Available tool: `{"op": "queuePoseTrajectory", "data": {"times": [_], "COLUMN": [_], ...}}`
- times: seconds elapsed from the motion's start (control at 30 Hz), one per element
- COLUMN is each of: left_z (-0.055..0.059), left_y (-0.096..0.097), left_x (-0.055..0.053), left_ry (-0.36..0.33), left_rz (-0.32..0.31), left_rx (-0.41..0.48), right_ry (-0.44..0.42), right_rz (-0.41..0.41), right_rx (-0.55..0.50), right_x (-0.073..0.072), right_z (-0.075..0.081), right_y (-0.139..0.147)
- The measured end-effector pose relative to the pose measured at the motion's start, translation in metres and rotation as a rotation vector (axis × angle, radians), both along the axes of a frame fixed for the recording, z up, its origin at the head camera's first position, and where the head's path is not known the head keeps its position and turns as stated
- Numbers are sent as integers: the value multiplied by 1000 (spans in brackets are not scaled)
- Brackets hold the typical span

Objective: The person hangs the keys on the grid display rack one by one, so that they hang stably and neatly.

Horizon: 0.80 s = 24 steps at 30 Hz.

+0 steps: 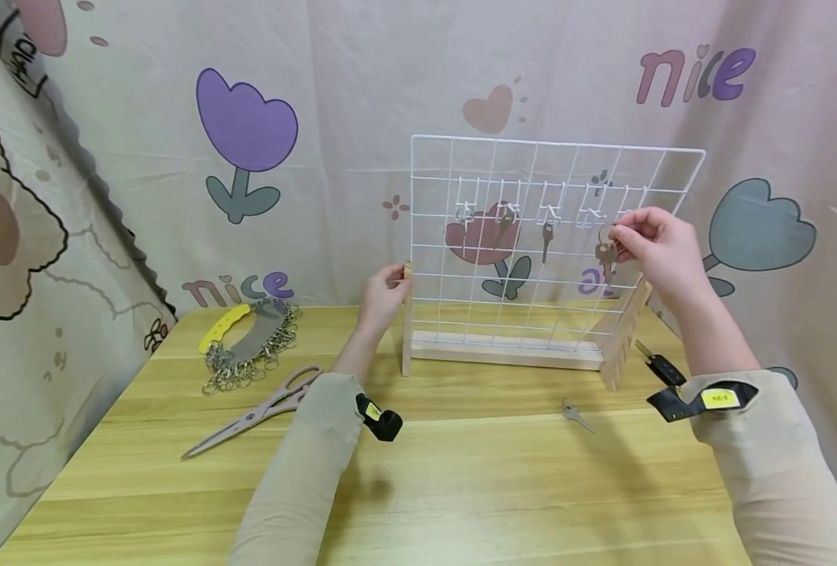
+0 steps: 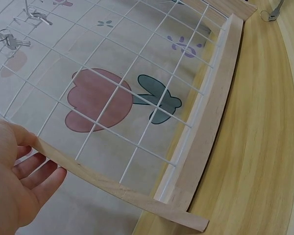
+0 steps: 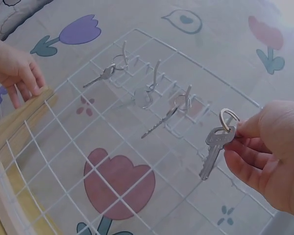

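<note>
My right hand (image 1: pixel 666 248) pinches a metal key (image 3: pixel 215 147) with its split ring between thumb and fingers. The key hangs downward in front of the right part of a white wire grid rack (image 1: pixel 558 143), near hooks with no key on them. My left hand (image 1: pixel 381 300) holds the left wooden upright (image 1: pixel 407 334) of the rack; the left wrist view shows its fingers (image 2: pixel 45 178) at that wood. Three keys hang from the hooks left of my right hand, among them a dark key (image 1: pixel 548 233). A loose key (image 1: pixel 578 415) lies on the table before the rack.
Scissors (image 1: pixel 262 410) lie left of my left forearm. Behind them is a bunch of metal rings (image 1: pixel 244 368) on a grey and yellow holder (image 1: pixel 225 324). A black car key (image 1: pixel 664 368) lies by the rack's right foot. A patterned curtain (image 1: pixel 361 94) hangs behind the table (image 1: pixel 475 479).
</note>
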<state>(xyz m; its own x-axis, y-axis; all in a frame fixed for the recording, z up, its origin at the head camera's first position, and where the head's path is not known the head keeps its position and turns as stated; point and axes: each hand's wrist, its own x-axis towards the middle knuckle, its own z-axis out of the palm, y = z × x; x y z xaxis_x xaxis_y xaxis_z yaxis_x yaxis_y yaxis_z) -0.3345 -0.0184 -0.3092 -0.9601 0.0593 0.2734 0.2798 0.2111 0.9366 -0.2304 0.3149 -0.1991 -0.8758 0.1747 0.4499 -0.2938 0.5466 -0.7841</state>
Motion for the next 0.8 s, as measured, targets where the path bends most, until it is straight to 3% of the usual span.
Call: {"op": "queuePoseTrajectory", "data": {"times": [0.23, 0.53, 0.8], "left_z": [1, 0, 0], "left_y": [-1, -1, -1], "left_x": [-1, 0, 0], "left_ry": [3, 1, 11], "left_rz": [-5, 1, -5], "left_rx": [3, -18, -12], "right_ry": [9, 11, 15], "right_rz": [-38, -52, -13], "right_rx": [-38, -80, -106], "right_x": [-4, -9, -14], "right_z": [8, 6, 1], "right_y": [-5, -9, -12]}}
